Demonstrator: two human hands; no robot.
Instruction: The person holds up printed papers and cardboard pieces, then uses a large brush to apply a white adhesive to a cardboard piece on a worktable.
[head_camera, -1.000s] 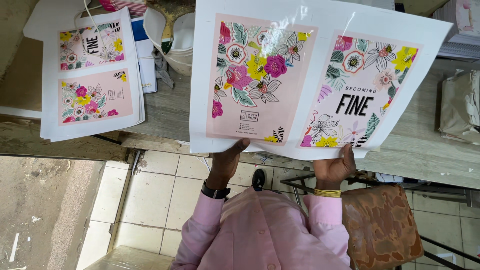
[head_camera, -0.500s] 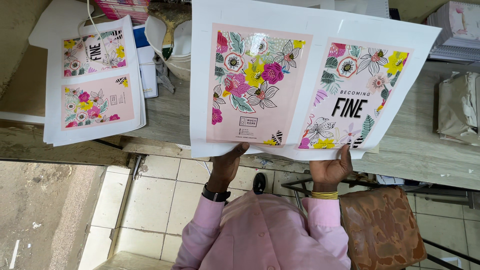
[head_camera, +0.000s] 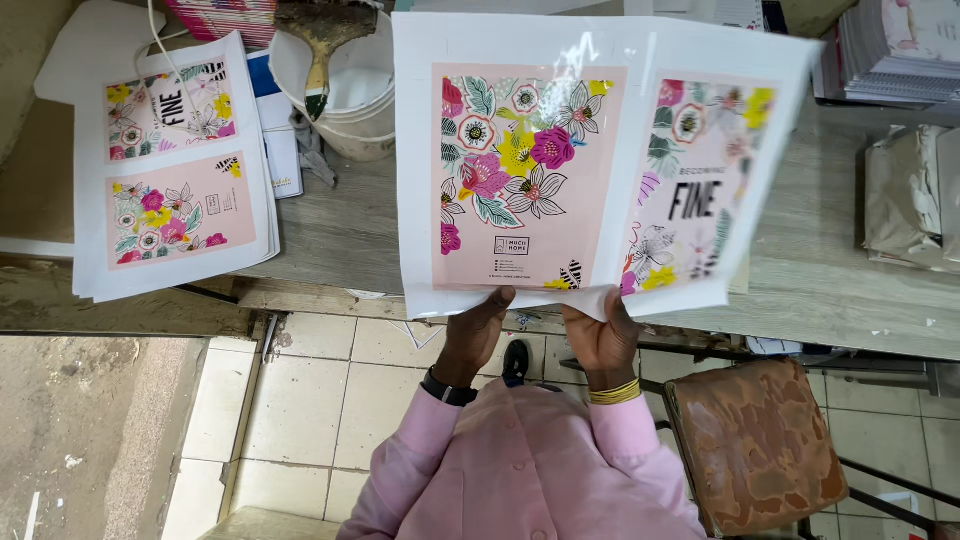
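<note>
The hands have slid together along the printed floral sheet (head_camera: 590, 160), whose right half now bends inward, so folding looks underway: left hand (head_camera: 478, 325) at seven o'clock, right hand (head_camera: 600, 335) at five, fingers pinching its bottom edge above the surface (head_camera: 340, 225).

A stack of flowered prints (head_camera: 175, 170) lies at the left of the grey table (head_camera: 840, 270), beside a white bucket (head_camera: 350, 95) holding a brush (head_camera: 320, 40), with a worn brown stool (head_camera: 755, 445) on the tiled floor (head_camera: 310, 420).
</note>
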